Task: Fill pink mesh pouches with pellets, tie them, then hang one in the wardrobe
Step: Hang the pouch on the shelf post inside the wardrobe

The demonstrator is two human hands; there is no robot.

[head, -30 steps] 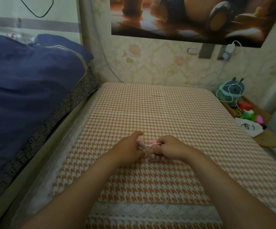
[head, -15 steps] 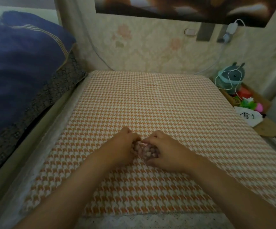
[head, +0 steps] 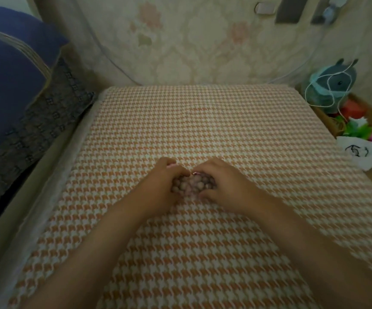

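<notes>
Head view: one small pink mesh pouch lies on the worktop, which is covered in orange-and-white houndstooth cloth, a little nearer than its middle. The pouch is packed with round tan-and-pink pellets; more than a dozen show through the mesh, and the rest are hidden by fingers. Two hands close on it from either side. The left hand has its grip curled round the pouch's left half, and the right hand has its grip curled round the right half, with the fingertips of both meeting over the top, where a short bit of bright pink cord shows. Left of the worktop lies one dark blue quilt. At the right edge sit one teal plush toy looped with a white cable, and one white bag with black marks. Compared with a second ago, the fingers no longer pinch the cord up above the pouch but cup it, and the wall poster has left the view.
</notes>
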